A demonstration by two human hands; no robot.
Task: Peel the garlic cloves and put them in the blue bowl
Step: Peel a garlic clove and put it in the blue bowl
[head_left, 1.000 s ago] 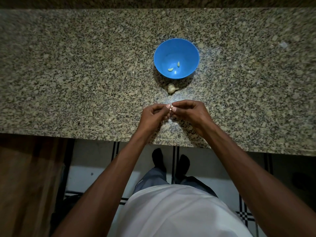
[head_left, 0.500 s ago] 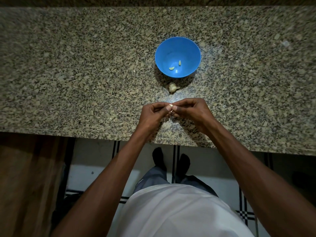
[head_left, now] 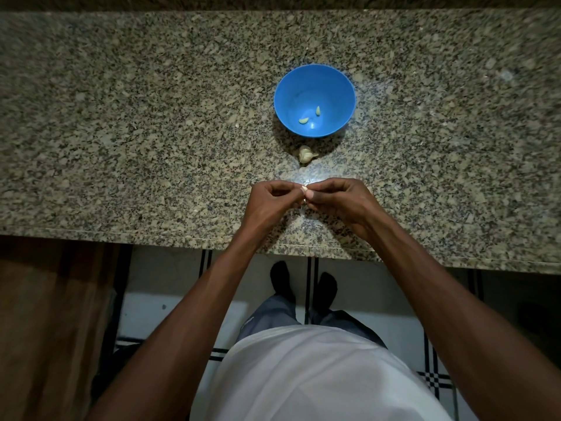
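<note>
Nearest the camera, a white shirt front [head_left: 303,375] and grey trousers fill the lower middle, with two dark-socked feet [head_left: 303,287] on a pale tiled floor [head_left: 170,275] crossed by black lines. Above them runs the front edge of a speckled grey-and-tan granite countertop [head_left: 151,147]. Over that edge both bare forearms reach in and meet. The left hand [head_left: 270,202] and the right hand [head_left: 337,199] have their fingers curled, and their fingertips pinch a small pale garlic clove [head_left: 304,188] between them, held just above the stone; whether its skin is off is too small to tell. Just beyond the hands lies a whitish, partly broken garlic bulb [head_left: 306,154] on the counter, apart from them. Right behind it stands a round blue plastic bowl [head_left: 340,86], upright, with two peeled pale-yellow cloves [head_left: 309,115] lying near each other on its bottom.
</note>
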